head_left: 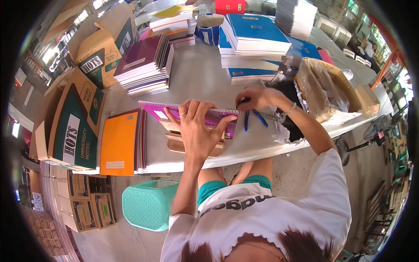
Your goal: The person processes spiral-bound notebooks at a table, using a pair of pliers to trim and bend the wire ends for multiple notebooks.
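Note:
My left hand (198, 126) grips a purple notebook (163, 112), fingers over its upper edge and thumb on its near side. The notebook leans upright against a brown wooden block (176, 145) on the table. From the notebook's right end a dark spiral wire coil (273, 117) sticks out to the right. My right hand (257, 98) is closed just above this coil, with something dark at its fingertips; its fingers are partly smeared. Below the coil lie blue-handled pliers (255, 120).
Orange notebooks (118, 142) and a cardboard box (72, 124) stand at the left. A purple-covered stack (142, 56) and blue notebooks (255, 32) sit farther back. At the right, a box (325, 87) holds plastic wrap. A green stool (146, 205) stands below the table edge.

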